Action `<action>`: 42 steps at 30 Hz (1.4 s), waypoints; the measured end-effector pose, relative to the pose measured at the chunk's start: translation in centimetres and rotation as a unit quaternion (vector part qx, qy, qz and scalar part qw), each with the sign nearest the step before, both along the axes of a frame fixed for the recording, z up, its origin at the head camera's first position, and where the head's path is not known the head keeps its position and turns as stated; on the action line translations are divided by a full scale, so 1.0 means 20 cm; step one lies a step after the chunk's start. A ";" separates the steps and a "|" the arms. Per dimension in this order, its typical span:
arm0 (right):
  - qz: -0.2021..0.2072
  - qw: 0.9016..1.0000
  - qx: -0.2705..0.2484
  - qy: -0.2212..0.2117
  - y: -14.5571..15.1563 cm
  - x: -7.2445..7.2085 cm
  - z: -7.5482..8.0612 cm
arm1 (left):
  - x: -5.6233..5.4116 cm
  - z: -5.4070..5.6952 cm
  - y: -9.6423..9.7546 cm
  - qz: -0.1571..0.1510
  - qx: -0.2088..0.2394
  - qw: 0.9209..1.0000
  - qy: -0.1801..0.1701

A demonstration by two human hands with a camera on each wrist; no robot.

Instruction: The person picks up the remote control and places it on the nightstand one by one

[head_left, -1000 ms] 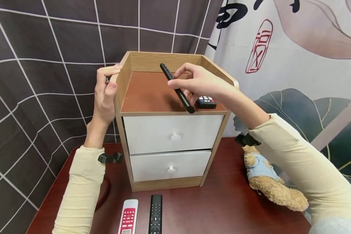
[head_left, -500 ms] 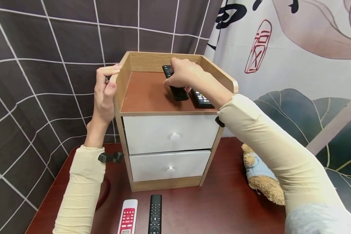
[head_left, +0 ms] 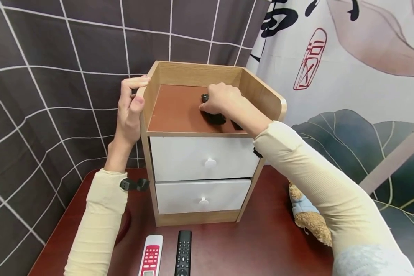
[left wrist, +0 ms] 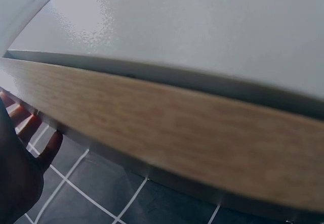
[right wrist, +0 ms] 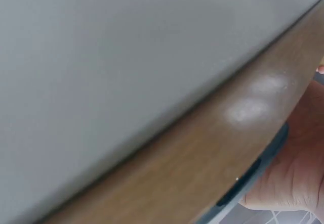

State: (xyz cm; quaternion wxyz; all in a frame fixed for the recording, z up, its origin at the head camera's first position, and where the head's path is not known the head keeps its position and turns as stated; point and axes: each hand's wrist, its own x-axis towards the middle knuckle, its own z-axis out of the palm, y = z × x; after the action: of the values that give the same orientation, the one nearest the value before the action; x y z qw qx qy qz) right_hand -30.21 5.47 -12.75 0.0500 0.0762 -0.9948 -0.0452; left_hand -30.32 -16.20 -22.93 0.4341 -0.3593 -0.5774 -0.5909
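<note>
In the head view, gripping the side panel [head_left: 151, 96] of a two-drawer cabinet [head_left: 197, 134] with the left hand [head_left: 128, 115], at nine o'clock from the top tray [head_left: 177, 105]; well apart from it, clasping a black remote control [head_left: 214, 118] over that tray with the right hand [head_left: 222, 100], toward half past two from its middle, not being able to tell whether touching down. Leaving little room for a second black remote [head_left: 237, 126], partly covered by the wrist toward four o'clock, and so probably risking nudging it or landing on top, through working blind beneath the palm. Possibly tipping the held remote on one end if releasing early. In the left wrist view, showing separated fingers behind the wooden edge at eight o'clock, hiding any firm contact; perhaps tugging the cabinet askew if pulling hard there. In the right wrist view, showing the right hand at four o'clock beside a dark bar [right wrist: 271, 150], not revealing which remote; possibly scraping the wooden edge if withdrawing too low.
</note>
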 end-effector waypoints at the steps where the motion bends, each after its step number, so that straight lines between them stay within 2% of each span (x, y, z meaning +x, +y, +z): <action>1: -0.001 1.000 0.004 0.004 0.00 0.00 0.01 | 0.00 0.00 0.00 0.000 -0.001 1.000 0.000; 4: 0.000 1.000 0.017 0.023 0.02 0.03 0.02 | -0.01 0.01 0.01 -0.001 -0.004 1.000 -0.003; 8: 0.034 0.996 0.010 0.085 0.03 0.12 0.00 | -0.01 0.01 0.00 0.001 -0.001 1.000 -0.005; 10: 0.068 0.989 -0.003 0.132 0.03 0.19 -0.03 | 0.00 0.00 0.00 0.002 0.001 1.000 -0.004; 12: 0.113 0.978 -0.025 0.176 0.03 0.26 -0.08 | 0.00 0.01 -0.01 0.006 0.003 1.000 -0.004; 16: 0.197 0.944 -0.086 0.251 0.06 0.43 -0.24 | 0.01 0.01 -0.02 0.013 -0.001 1.000 -0.008; 20: 0.258 0.914 -0.133 0.284 0.14 0.57 -0.41 | 0.00 0.01 -0.01 0.018 -0.005 1.000 -0.005; 23: 0.290 0.900 -0.166 0.280 0.19 0.63 -0.55 | -0.01 0.02 0.00 0.016 -0.002 1.000 -0.002; 26: 0.295 0.892 -0.202 0.276 0.23 0.66 -0.69 | -0.01 0.01 0.00 0.014 0.005 1.000 -0.006; 28: 0.283 0.892 -0.230 0.266 0.25 0.68 -0.82 | -0.01 0.01 0.00 0.013 0.009 1.000 -0.008; 30: 0.264 0.896 -0.256 0.249 0.27 0.70 -0.95 | -0.01 0.02 0.00 0.013 0.012 1.000 -0.008; 33: 0.230 0.910 -0.281 0.202 0.27 0.73 -1.16 | -0.01 0.02 0.00 0.009 0.012 1.000 -0.008; 37: 0.189 0.930 -0.286 0.129 0.24 0.74 -1.41 | -0.01 0.02 0.01 0.015 0.007 1.000 -0.010; 40: 0.164 0.939 -0.292 0.076 0.19 0.73 -1.58 | -0.01 0.02 0.01 0.016 0.006 1.000 -0.011; 42: 0.153 0.941 -0.299 0.038 0.16 0.72 -1.66 | -0.02 0.01 0.00 0.016 0.005 1.000 -0.012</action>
State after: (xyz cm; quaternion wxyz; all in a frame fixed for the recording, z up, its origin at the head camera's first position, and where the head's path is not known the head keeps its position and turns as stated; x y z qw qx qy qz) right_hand -15.72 8.61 -45.98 0.1141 0.2072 -0.9364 0.2593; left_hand -30.64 -16.12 -22.77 0.4385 -0.3409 -0.5851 -0.5909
